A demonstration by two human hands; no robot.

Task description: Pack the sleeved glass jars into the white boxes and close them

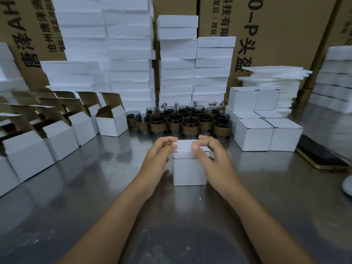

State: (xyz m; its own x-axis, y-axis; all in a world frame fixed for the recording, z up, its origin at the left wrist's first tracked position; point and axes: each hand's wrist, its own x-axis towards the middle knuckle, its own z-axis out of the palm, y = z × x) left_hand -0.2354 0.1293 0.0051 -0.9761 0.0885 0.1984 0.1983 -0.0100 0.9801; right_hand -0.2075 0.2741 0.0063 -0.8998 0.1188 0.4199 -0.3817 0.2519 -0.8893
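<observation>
A small white box (188, 172) stands on the steel table in front of me, its lid folded down over the top. My left hand (162, 151) pinches the lid's left edge with curled fingers. My right hand (211, 153) pinches the lid's right side, thumb on the front. What is inside the box is hidden. Behind it stands a cluster of several dark glass jars with brown sleeves (179, 121). Open white boxes (112, 121) with raised flaps line the left side. Closed white boxes (266, 134) are stacked at the right.
Tall stacks of white foam blocks (129, 54) and brown cartons (285, 35) wall off the back. Thin foam sheets (274, 79) pile up at back right. A dark phone (322, 155) lies on the steel table (95, 187) at the right.
</observation>
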